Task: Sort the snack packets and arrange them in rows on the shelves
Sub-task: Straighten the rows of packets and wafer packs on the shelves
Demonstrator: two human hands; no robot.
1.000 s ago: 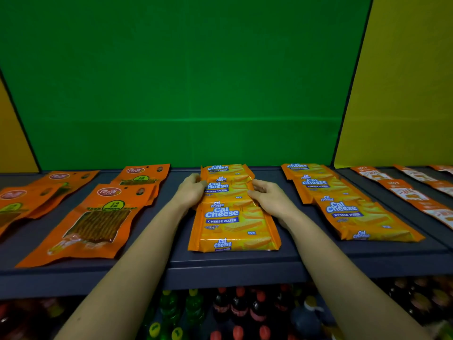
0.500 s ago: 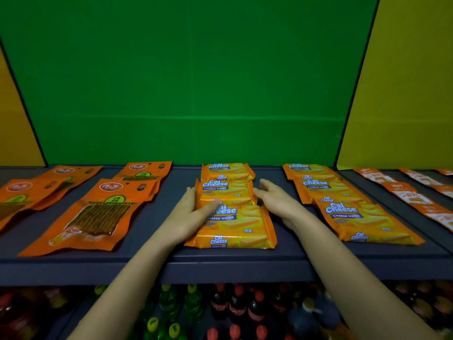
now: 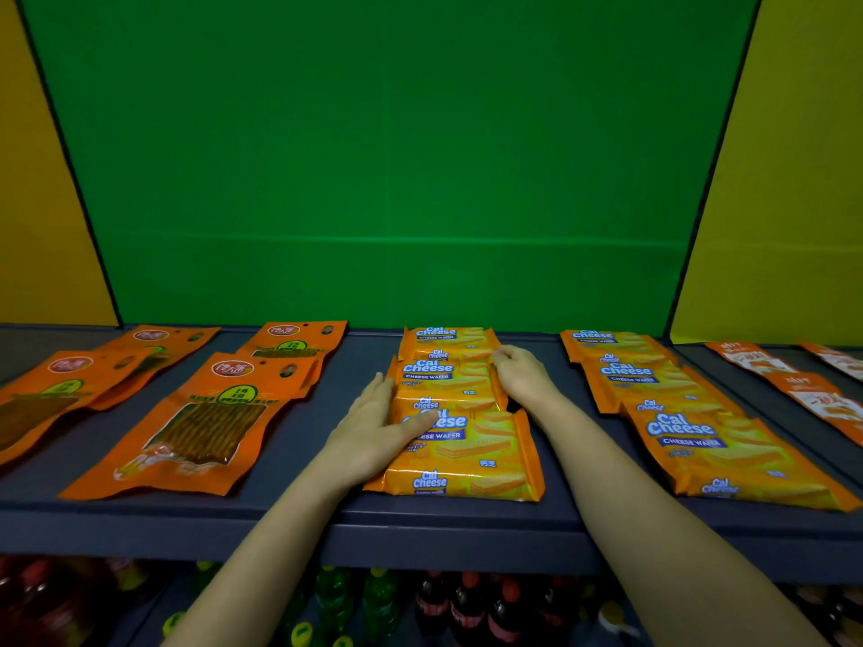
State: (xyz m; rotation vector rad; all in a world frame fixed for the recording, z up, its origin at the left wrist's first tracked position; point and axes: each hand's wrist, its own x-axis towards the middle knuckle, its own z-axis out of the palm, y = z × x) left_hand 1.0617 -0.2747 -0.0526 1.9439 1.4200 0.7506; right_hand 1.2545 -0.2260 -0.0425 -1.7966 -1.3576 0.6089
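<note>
Orange Cal Cheese wafer packets [image 3: 460, 441] overlap in row, shelf [image 3: 299, 441] centre. Left hand [image 3: 371, 436] flat at 9 o'clock side. Right hand [image 3: 525, 378], 3 o'clock: fingers curl on rear edge, straight before.

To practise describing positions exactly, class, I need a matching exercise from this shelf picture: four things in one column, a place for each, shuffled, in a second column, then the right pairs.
Column one
1. left hand
2. right hand
3. pouch with a clear window
4. bottles

Column two
A. under the shelf
B. thumb across the nearest wafer packet
C. flat on the shelf, left of both hands
D. fingers curled at the right edge of the farther wafer packets

Pairs: 1-B, 2-D, 3-C, 4-A
</note>
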